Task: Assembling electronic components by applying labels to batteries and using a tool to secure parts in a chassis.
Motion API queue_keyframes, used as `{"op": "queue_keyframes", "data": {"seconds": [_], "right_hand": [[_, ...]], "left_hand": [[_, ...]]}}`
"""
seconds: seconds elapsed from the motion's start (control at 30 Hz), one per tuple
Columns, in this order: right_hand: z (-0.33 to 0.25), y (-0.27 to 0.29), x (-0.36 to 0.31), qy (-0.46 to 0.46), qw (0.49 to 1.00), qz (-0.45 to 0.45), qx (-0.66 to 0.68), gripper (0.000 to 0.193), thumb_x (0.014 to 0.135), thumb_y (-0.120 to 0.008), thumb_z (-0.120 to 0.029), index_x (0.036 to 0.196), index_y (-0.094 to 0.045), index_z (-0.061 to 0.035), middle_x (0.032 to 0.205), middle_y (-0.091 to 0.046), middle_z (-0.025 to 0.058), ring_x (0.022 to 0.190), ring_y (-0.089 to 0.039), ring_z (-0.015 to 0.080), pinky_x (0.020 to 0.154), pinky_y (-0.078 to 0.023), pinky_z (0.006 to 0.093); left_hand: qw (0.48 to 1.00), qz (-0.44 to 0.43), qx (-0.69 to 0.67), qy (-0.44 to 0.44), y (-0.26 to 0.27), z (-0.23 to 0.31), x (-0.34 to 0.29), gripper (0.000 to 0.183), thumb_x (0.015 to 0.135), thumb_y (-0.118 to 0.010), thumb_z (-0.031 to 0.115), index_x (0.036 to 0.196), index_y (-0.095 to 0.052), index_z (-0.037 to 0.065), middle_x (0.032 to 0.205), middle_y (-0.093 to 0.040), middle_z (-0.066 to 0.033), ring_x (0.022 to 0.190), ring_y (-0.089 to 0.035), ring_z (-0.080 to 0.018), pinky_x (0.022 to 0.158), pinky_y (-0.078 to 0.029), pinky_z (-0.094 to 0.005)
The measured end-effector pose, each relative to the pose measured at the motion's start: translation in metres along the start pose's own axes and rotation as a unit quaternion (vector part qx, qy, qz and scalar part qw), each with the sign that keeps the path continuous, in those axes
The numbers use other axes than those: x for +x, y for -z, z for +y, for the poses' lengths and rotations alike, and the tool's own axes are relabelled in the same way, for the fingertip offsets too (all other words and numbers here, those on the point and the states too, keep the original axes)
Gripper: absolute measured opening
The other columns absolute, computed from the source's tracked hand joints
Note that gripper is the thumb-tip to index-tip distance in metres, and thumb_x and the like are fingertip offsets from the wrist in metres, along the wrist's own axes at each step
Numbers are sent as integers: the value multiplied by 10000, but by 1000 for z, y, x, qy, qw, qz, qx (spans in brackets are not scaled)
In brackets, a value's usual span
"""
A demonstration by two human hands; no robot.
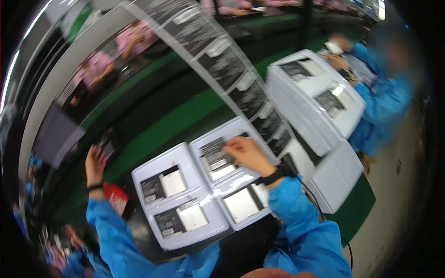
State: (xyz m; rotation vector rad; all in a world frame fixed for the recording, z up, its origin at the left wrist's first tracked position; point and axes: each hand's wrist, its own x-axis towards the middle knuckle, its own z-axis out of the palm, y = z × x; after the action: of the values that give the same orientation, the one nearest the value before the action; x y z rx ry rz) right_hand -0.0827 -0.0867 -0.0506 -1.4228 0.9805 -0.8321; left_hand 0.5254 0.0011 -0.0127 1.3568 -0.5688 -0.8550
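Note:
A white tray (pixel 139 173) with four compartments lies in front of me, each holding a flat pack, part black and part white. My right hand (pixel 245 154) rests over the far right compartment, fingers bent on the edge of its black-and-white pack (pixel 218 162). My left hand (pixel 95 164) is stretched out to the left with fingers spread, just short of a small dark item (pixel 110 142) on the dark belt; blur hides whether they touch. Both arms wear blue sleeves and dark wristbands.
More white trays (pixel 315 104) with the same packs are stacked at the right, where another person in blue (pixel 384 97) works. A long strip of printed sheets (pixel 232 74) hangs overhead. A red object (pixel 116 198) lies by my left wrist. A green belt (pixel 176 123) runs beyond, with people in pink across it.

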Motion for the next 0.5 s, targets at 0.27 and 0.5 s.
{"op": "queue_keyframes", "data": {"seconds": [0.27, 0.5], "right_hand": [[-16, 0, -3, -72, 996, 58, 7, 193, 965, -681, -160, 1034, -616, 8, 712, -663, 43, 474, -535, 66, 405, -365, 219], [-10, -3, -3, -76, 994, 75, -27, 98, 979, -656, -122, 1002, -621, -34, 669, -618, -23, 479, -478, 19, 403, -341, 185]], "left_hand": [[877, 290, 382, -6, 103, -29, 107, 687, 807, -728, 546, 1209, -680, -9, 1144, -686, -198, 1070, -649, -351, 854, -524, -397], [689, 285, 656, 116, 68, -32, 88, 1052, 689, -669, 797, 1413, -558, 43, 1453, -519, -267, 1395, -441, -416, 1147, -323, -487]]}}
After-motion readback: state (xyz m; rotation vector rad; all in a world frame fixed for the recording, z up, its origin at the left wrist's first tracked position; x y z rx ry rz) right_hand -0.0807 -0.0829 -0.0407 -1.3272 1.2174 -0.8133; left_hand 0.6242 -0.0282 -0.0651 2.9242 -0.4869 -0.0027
